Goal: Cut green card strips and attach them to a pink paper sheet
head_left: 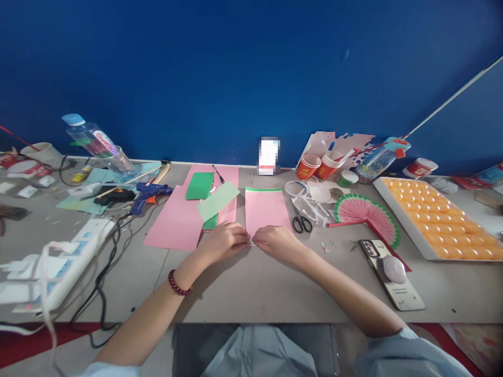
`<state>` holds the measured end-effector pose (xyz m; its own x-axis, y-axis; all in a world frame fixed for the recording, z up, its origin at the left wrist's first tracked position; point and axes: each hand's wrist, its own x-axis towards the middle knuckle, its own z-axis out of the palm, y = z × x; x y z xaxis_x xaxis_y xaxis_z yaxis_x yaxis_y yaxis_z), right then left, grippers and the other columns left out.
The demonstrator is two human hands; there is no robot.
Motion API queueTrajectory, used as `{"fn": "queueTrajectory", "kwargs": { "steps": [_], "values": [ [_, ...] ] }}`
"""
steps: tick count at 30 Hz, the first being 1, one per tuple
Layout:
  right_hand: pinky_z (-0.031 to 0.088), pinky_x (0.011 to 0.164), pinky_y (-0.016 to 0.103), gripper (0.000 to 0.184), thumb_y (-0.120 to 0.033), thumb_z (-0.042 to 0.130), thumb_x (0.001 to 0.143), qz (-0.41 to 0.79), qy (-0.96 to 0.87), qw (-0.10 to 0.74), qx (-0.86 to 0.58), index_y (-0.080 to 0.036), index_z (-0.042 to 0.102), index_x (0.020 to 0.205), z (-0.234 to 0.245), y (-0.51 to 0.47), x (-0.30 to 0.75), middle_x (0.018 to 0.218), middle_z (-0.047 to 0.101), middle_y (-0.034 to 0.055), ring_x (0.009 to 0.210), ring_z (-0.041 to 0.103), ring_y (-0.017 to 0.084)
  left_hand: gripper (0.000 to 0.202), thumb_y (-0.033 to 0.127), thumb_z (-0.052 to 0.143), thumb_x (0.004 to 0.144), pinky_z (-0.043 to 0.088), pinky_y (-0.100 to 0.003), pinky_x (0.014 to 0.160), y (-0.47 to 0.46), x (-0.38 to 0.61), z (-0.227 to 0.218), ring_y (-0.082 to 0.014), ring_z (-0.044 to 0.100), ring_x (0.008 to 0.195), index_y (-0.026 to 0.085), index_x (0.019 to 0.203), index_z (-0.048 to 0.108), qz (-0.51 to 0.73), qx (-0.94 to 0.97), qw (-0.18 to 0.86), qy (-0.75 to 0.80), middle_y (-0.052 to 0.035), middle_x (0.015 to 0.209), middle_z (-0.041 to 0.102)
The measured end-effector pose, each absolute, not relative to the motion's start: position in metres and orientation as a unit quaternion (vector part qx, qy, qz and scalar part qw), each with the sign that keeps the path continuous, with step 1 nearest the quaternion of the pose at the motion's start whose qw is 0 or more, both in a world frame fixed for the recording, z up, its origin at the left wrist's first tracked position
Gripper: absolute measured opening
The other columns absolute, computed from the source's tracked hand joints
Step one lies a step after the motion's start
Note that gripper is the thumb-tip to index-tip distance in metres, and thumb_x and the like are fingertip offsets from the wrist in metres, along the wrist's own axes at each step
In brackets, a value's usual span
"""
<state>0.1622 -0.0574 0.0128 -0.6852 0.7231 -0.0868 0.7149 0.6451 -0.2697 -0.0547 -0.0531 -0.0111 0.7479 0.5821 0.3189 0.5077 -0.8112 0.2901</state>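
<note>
A pink paper sheet point(265, 209) with a green strip along its far edge lies in front of me. My left hand point(226, 242) is closed at its near left corner, fingertips pressed together there. Just beside it, my right hand point(280, 242) is closed too, pinching the near edge and covering the sheet's near right part. A small pale bit shows between the fingertips; I cannot make out its detail. Left of the sheet are a light green paper strip point(218, 201), a darker green piece point(199, 186) and larger pink paper point(173, 222).
Black-handled scissors point(302, 224) lie right of the sheet, near a watermelon-patterned paper fan point(363, 214), a phone point(393, 277) and a tray of orange domes point(444, 220). At left are a blue glue gun point(147, 198), a power strip point(78, 262) and a tilted bottle point(98, 141). Paper cups point(308, 166) stand behind.
</note>
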Motion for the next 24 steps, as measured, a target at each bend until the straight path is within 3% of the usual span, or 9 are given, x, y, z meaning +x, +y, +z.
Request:
{"fn": "queueTrajectory", "kwargs": {
  "steps": [24],
  "values": [
    [0.034,0.063,0.024,0.02,-0.019,0.049,0.092,0.146,-0.905,0.0,-0.4,-0.02,0.069,0.091,0.0184,-0.0583,0.1606,0.091,0.07,0.0039,0.085,0.061,0.014,0.012,0.023,0.06,0.087,0.046,-0.033,0.082,-0.0581,-0.0552,-0.0101,-0.0175,0.061,0.092,0.025,0.086,0.072,0.192,0.927,0.088,0.309,-0.0018,0.095,0.067]
  ]
}}
